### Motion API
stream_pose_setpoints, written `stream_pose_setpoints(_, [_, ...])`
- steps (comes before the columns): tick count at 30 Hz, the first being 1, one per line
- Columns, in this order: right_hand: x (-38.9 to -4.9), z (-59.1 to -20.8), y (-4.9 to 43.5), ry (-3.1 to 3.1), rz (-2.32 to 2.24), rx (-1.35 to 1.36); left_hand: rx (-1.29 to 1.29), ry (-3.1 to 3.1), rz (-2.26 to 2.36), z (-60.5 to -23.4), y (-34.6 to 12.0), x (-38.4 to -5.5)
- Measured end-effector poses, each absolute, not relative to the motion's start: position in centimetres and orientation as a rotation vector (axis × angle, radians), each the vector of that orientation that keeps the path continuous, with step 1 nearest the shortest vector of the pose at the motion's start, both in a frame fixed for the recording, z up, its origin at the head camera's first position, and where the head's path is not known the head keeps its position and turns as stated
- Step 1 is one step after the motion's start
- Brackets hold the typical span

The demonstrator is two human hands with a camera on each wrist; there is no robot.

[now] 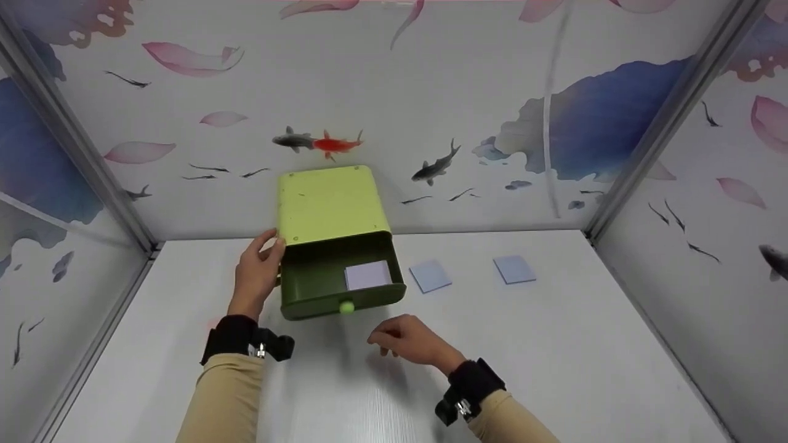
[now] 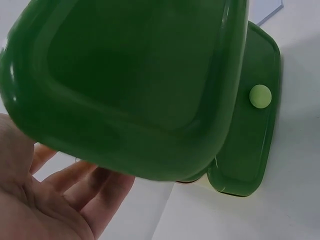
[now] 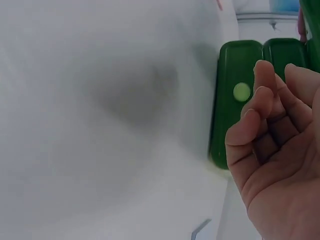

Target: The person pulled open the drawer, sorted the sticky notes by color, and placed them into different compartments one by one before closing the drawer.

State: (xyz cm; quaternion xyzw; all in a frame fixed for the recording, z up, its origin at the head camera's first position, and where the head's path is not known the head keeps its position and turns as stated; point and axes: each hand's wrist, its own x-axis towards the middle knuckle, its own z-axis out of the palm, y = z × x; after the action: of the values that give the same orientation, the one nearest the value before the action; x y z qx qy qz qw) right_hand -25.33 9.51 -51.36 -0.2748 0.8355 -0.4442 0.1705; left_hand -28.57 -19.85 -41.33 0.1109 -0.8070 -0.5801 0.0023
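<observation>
A small drawer box (image 1: 332,206) with a lime-green top and dark green drawers stands near the back wall. Its upper drawer (image 1: 314,277) is pulled out, and a pale lilac square pad (image 1: 367,275) lies inside. Below it, the lower drawer (image 2: 245,125) with a round light-green knob is closed. My left hand (image 1: 257,271) rests against the box's left side; its fingers reach behind the open drawer in the left wrist view. In front of the box, my right hand (image 1: 412,339) hovers over the table, fingers loosely curled, with nothing in it.
Two bluish square pads lie on the white table (image 1: 554,344): one pad (image 1: 430,275) just right of the box, another pad (image 1: 514,269) farther right. Walls printed with fish and petals (image 1: 431,92) enclose the back and sides.
</observation>
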Motion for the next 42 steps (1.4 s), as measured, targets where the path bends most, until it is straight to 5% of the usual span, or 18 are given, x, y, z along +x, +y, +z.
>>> stream_pose_setpoints(21, [-24.2, -47.8, 5.9, 2.264, -1.72, -0.653, 0.319, -2.534, -1.833, -41.4, -19.2, -28.1])
stream_pose_setpoints(42, [-26.8, -44.6, 3.4, 2.314, -1.816, -0.486, 0.378, -2.552, -1.886, -40.9, -18.6, -28.3])
